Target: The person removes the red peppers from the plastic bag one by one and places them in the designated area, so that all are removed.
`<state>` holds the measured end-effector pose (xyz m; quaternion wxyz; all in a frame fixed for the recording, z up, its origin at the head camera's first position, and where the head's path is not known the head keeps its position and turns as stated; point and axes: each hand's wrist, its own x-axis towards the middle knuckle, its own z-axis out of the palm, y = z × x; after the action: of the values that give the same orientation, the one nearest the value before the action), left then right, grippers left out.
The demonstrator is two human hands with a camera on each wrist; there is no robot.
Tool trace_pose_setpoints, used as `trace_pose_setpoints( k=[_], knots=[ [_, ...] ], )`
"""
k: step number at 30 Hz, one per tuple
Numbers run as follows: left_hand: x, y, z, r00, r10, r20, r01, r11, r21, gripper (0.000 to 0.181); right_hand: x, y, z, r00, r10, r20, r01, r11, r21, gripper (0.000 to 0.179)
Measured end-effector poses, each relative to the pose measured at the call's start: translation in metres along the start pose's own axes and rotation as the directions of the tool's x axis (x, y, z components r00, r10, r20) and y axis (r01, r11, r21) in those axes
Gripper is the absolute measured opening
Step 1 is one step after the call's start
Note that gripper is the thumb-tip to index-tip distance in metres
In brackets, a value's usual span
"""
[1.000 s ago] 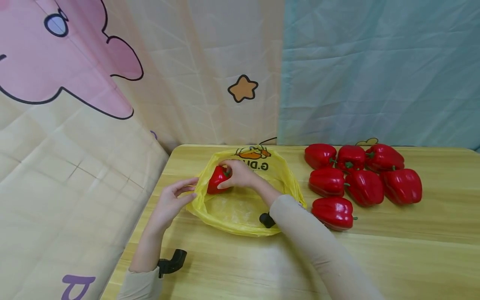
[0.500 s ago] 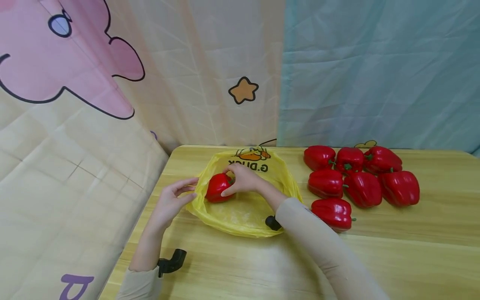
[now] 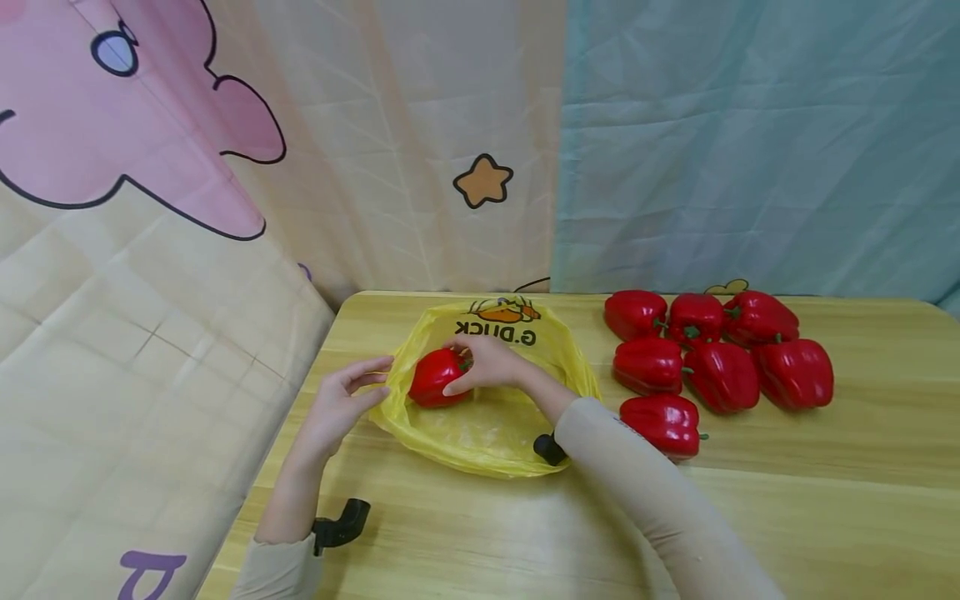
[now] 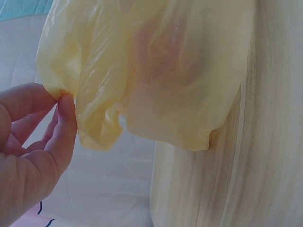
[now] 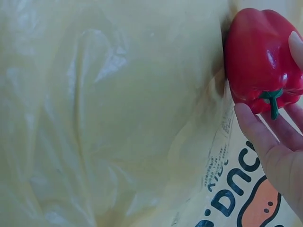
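A yellow plastic bag (image 3: 472,446) with a printed duck stands with its mouth wide on the left part of the table. My left hand (image 3: 339,410) pinches the bag's left rim; in the left wrist view, thumb and finger meet on the thin bag plastic (image 4: 175,94). Inside the bag, against its left wall, lies a red bell pepper (image 3: 433,379). My right hand (image 3: 491,364) reaches in and holds the pepper by its stem end. Seen from the right wrist, the fingers and thumb lie around the pepper (image 5: 258,52), with its green stem between them.
Several more red bell peppers (image 3: 722,377) lie grouped on the wooden table (image 3: 885,467) to the right of the bag. A patterned curtain (image 3: 420,150) hangs behind the table, and another cloth covers the left side.
My right hand has lowered the pepper inside the bag and shifted slightly toward me. The pepper tipped over to lie on its side. My left hand stays on the rim.
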<state>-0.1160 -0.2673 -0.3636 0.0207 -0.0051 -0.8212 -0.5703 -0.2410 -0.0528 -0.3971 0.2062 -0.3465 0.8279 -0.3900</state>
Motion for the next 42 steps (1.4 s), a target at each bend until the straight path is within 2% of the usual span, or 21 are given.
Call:
trace_pose_setpoints(
  k=[8, 14, 24, 42],
  knots=[
    [0.000, 0.001, 0.000, 1.000, -0.013, 0.000, 0.013, 1.000, 0.016, 0.040, -0.004, -0.007, -0.006, 1.000, 0.005, 0.022, -0.006, 1.000, 0.030, 0.063],
    [-0.001, 0.002, 0.000, 1.000, -0.025, 0.006, 0.025, 1.000, 0.005, 0.040, -0.006, -0.010, -0.012, 0.999, -0.036, 0.001, 0.036, 0.999, -0.009, 0.062],
    [-0.002, 0.004, 0.000, 1.000, -0.016, -0.003, 0.016, 1.000, 0.002, 0.040, -0.013, -0.020, -0.025, 0.999, -0.048, -0.020, 0.047, 0.998, -0.046, 0.061],
    [-0.001, 0.005, 0.002, 1.000, -0.023, -0.003, 0.023, 1.000, 0.004, 0.040, -0.026, -0.025, -0.047, 0.996, -0.086, -0.028, 0.086, 0.996, -0.009, 0.065]
  ],
)
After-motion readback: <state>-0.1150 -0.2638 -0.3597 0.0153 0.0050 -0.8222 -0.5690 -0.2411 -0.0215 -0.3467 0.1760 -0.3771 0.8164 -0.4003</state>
